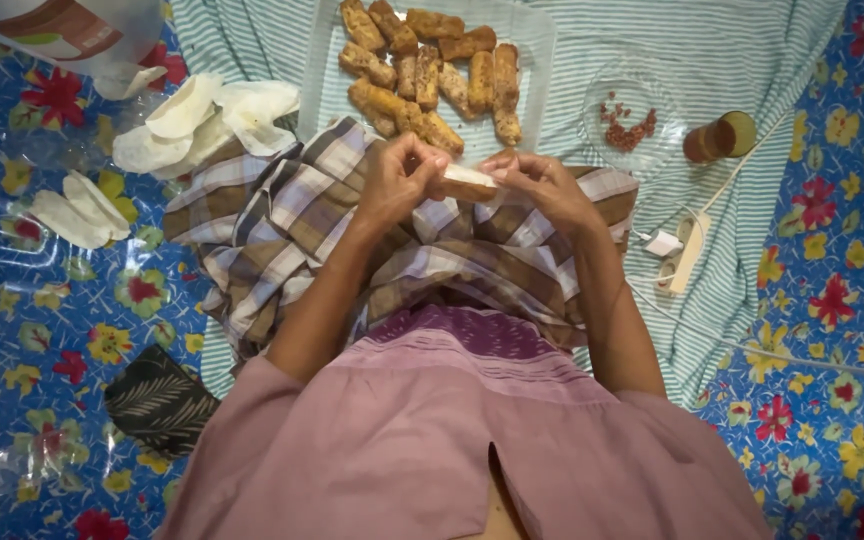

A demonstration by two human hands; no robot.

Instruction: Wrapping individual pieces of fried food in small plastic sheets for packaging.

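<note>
Head camera, looking straight down: a person sits on a floor laid with a blue flowered mat (12,330) and a green striped cloth (752,80), a checked cloth across the lap. Both hands meet above the lap. The left hand (397,185) and right hand (542,185) pinch a pale wrapper roll (469,180) between closed fingers, its long axis running left to right, roughly level. Forearms angle inward, elbows out. Just beyond lies a clear tray (537,45) of browned rolls (432,75). Loose white wrappers (202,115) lie left; a power strip (687,250) right.
</note>
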